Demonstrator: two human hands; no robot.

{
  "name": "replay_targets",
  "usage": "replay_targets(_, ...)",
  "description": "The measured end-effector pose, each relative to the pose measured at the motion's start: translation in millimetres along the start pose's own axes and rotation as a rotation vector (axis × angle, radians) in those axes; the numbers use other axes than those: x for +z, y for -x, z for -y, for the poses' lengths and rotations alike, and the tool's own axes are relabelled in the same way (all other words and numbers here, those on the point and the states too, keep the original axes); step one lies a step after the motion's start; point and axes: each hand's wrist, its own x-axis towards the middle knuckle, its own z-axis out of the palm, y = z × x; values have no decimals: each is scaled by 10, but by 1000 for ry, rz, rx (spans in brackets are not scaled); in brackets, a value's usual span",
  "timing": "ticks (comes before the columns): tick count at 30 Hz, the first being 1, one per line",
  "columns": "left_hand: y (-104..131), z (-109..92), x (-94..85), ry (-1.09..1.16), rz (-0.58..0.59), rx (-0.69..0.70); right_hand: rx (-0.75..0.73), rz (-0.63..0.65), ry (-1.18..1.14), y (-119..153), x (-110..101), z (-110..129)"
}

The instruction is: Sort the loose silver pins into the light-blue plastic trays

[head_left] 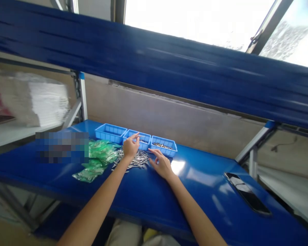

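My left hand (131, 147) is raised over the front edge of the middle blue bin (145, 146), its thumb and forefinger pinching a thin silvery metal pin (141, 136). Below it, a loose pile of similar metal pins (137, 160) lies on the blue table. At the right side of this pile, my right hand (162, 165) is open, fingers apart and holding nothing that I can see. The right blue bin (164, 151) holds a layer of pins, and some lie in the middle one. Only bare floor shows in the left blue bin (110, 137).
Crumpled green plastic bags (99, 159) lie left of the pile, near a blurred-out patch. A black phone (247, 193) rests on the table (154, 198) at the right. A blue shelf beam (154, 61) crosses above the table, with metal posts at both sides.
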Motion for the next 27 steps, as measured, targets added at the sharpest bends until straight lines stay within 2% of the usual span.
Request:
replay_targets(5, 125, -238, -118, 20, -73, 139, -1, 66, 77, -14, -3, 5)
replay_targets(7, 178, -309, -143, -6, -51, 193, 6, 77, 78, -24, 2, 1)
replay_targets(13, 293, -349, -107, -133, 228, 344, -6, 88, 83, -48, 11, 16)
replay_targets(17, 352, -333, -74, -260, 432, 373, 48, 36, 101, -46, 22, 8)
replay_targets(20, 381, -329, -56, -303, 531, 403, 34, 38, 105, -48, 33, -8)
replay_targets(23, 370, -330, -55, -335, 515, 399, 28, 64, 123, -56, 41, -10)
replay_targets(27, 299, -323, -88, -389, 360, 280, 57, 19, 119, -60, 42, 7)
